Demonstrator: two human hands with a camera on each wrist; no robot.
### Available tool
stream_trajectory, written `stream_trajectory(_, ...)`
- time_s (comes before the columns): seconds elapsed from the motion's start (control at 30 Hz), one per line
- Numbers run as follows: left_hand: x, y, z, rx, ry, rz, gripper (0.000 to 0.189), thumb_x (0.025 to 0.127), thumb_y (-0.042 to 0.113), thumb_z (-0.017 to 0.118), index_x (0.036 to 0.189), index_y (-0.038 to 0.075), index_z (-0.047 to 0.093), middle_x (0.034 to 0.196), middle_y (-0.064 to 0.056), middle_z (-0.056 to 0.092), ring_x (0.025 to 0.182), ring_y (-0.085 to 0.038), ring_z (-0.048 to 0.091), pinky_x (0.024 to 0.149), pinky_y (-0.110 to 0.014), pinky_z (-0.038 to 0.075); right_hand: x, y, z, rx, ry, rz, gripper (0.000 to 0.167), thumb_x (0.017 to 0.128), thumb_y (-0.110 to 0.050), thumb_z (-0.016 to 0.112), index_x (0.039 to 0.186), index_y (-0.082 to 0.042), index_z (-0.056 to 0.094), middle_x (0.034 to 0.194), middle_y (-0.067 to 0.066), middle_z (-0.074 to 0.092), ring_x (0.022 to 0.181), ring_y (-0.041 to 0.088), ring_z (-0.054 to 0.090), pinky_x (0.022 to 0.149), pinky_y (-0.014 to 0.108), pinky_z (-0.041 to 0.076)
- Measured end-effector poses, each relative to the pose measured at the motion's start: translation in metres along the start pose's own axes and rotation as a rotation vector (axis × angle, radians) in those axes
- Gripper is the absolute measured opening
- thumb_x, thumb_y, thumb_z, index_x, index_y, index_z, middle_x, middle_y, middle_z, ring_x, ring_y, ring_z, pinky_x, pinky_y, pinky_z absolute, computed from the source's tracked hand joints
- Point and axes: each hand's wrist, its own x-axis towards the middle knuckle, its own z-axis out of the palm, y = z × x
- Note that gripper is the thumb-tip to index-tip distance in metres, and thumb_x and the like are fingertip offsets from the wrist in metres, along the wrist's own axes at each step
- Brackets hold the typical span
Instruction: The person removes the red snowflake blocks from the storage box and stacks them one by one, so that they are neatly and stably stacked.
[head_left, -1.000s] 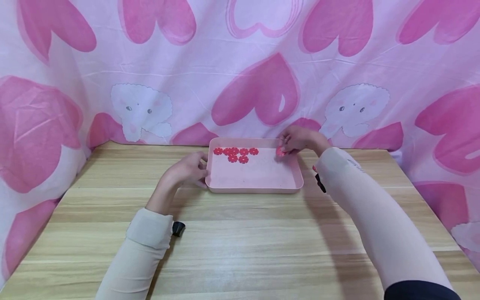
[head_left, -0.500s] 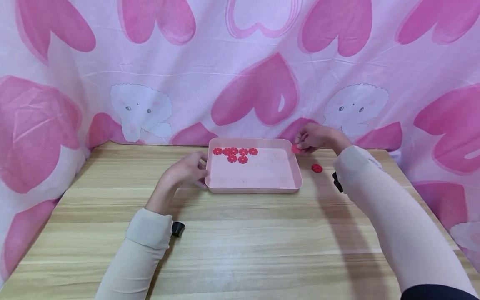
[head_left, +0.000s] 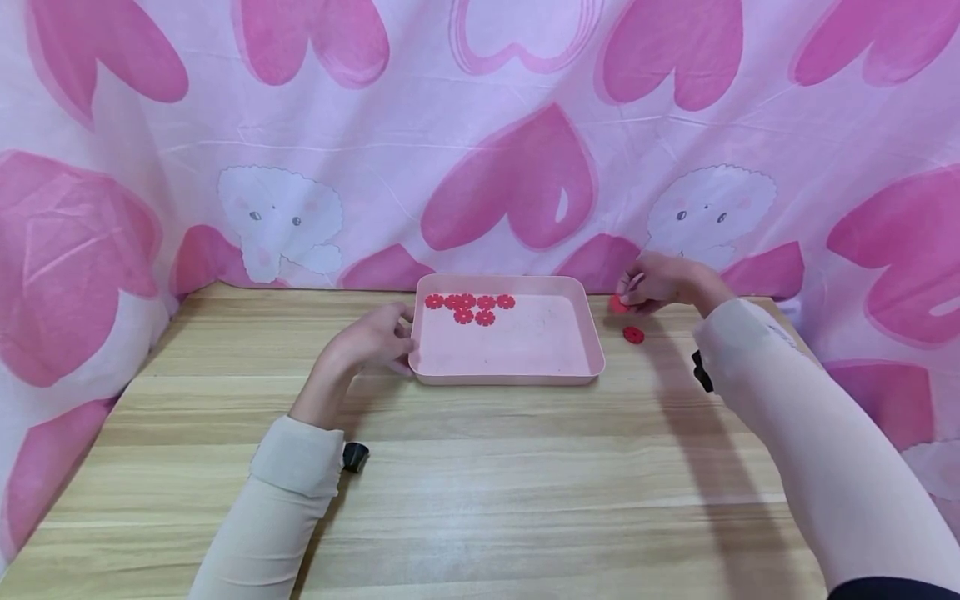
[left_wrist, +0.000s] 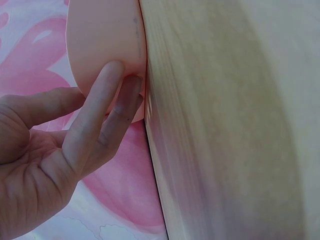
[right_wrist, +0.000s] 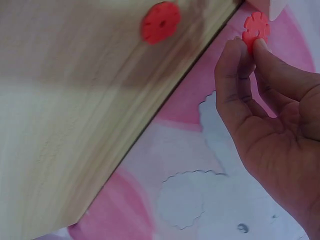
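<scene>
In the head view my right hand [head_left: 660, 280] pinches a red, flower-shaped building disc [head_left: 619, 304] between thumb and fingertips, just right of the tray. The right wrist view shows the slots in the edge of this held disc [right_wrist: 256, 29]. A second red slotted disc [head_left: 633, 335] lies on the table just nearer than the hand. My left hand [head_left: 375, 337] is at the left end of the shallow pink tray [head_left: 517, 354]. In the left wrist view its extended fingers [left_wrist: 95, 107] touch the tray's outer wall [left_wrist: 107, 35].
Several red discs [head_left: 464, 317] lie flat inside the tray at its far left, some overlapping. The tray stands near the back edge of a wood-grain table [head_left: 480, 483]. Behind it hangs a pink curtain [head_left: 315, 125] printed with hearts.
My right hand has moved from over the tray's right end, past its rim, to the right with the red disc. The disc on the table has come into view. My left hand stays put.
</scene>
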Motion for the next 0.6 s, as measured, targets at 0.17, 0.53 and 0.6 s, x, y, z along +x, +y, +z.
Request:
stream_trajectory(0.17, 0.001, 0.0, 0.0, -0.005, -0.003, 0.006, 0.047, 0.105, -0.003, 0.055, 0.15, -0.011, 0.042, 0.132, -0.032, 0.057, 0.094, -0.029, 0.076, 0.083, -0.037, 0.071, 0.0, 0.017, 0.0, 0.015, -0.039, 0.009, 0.014, 0.106, -0.002, 0.062, 0.116, 0.007, 0.057, 0.097, 0.006, 0.061, 0.084, 0.017, 0.062, 0.079, 0.025, 0.065)
stream_trajectory(0.53, 0.0, 0.0, 0.0, -0.006, 0.003, 0.009, 0.047, 0.105, -0.003, 0.057, 0.15, -0.011, 0.043, 0.125, -0.031, 0.059, 0.091, -0.028, 0.077, 0.084, -0.038, 0.071, 0.0, 0.035, 0.004, 0.032, -0.082, 0.049, 0.017, 0.105, -0.001, 0.064, 0.117, 0.009, 0.056, 0.1, 0.009, 0.061, 0.085, 0.015, 0.063, 0.079, 0.026, 0.066)
stream_trajectory(0.6, 0.0, 0.0, 0.001, -0.005, 0.004, 0.007, 0.048, 0.105, -0.002, 0.057, 0.15, -0.011, 0.043, 0.126, -0.03, 0.059, 0.092, -0.028, 0.076, 0.084, -0.038, 0.071, 0.0, 0.036, 0.004, 0.014, -0.084, 0.055, 0.018, 0.105, -0.002, 0.064, 0.117, 0.008, 0.057, 0.101, 0.009, 0.061, 0.086, 0.016, 0.062, 0.079, 0.027, 0.066)
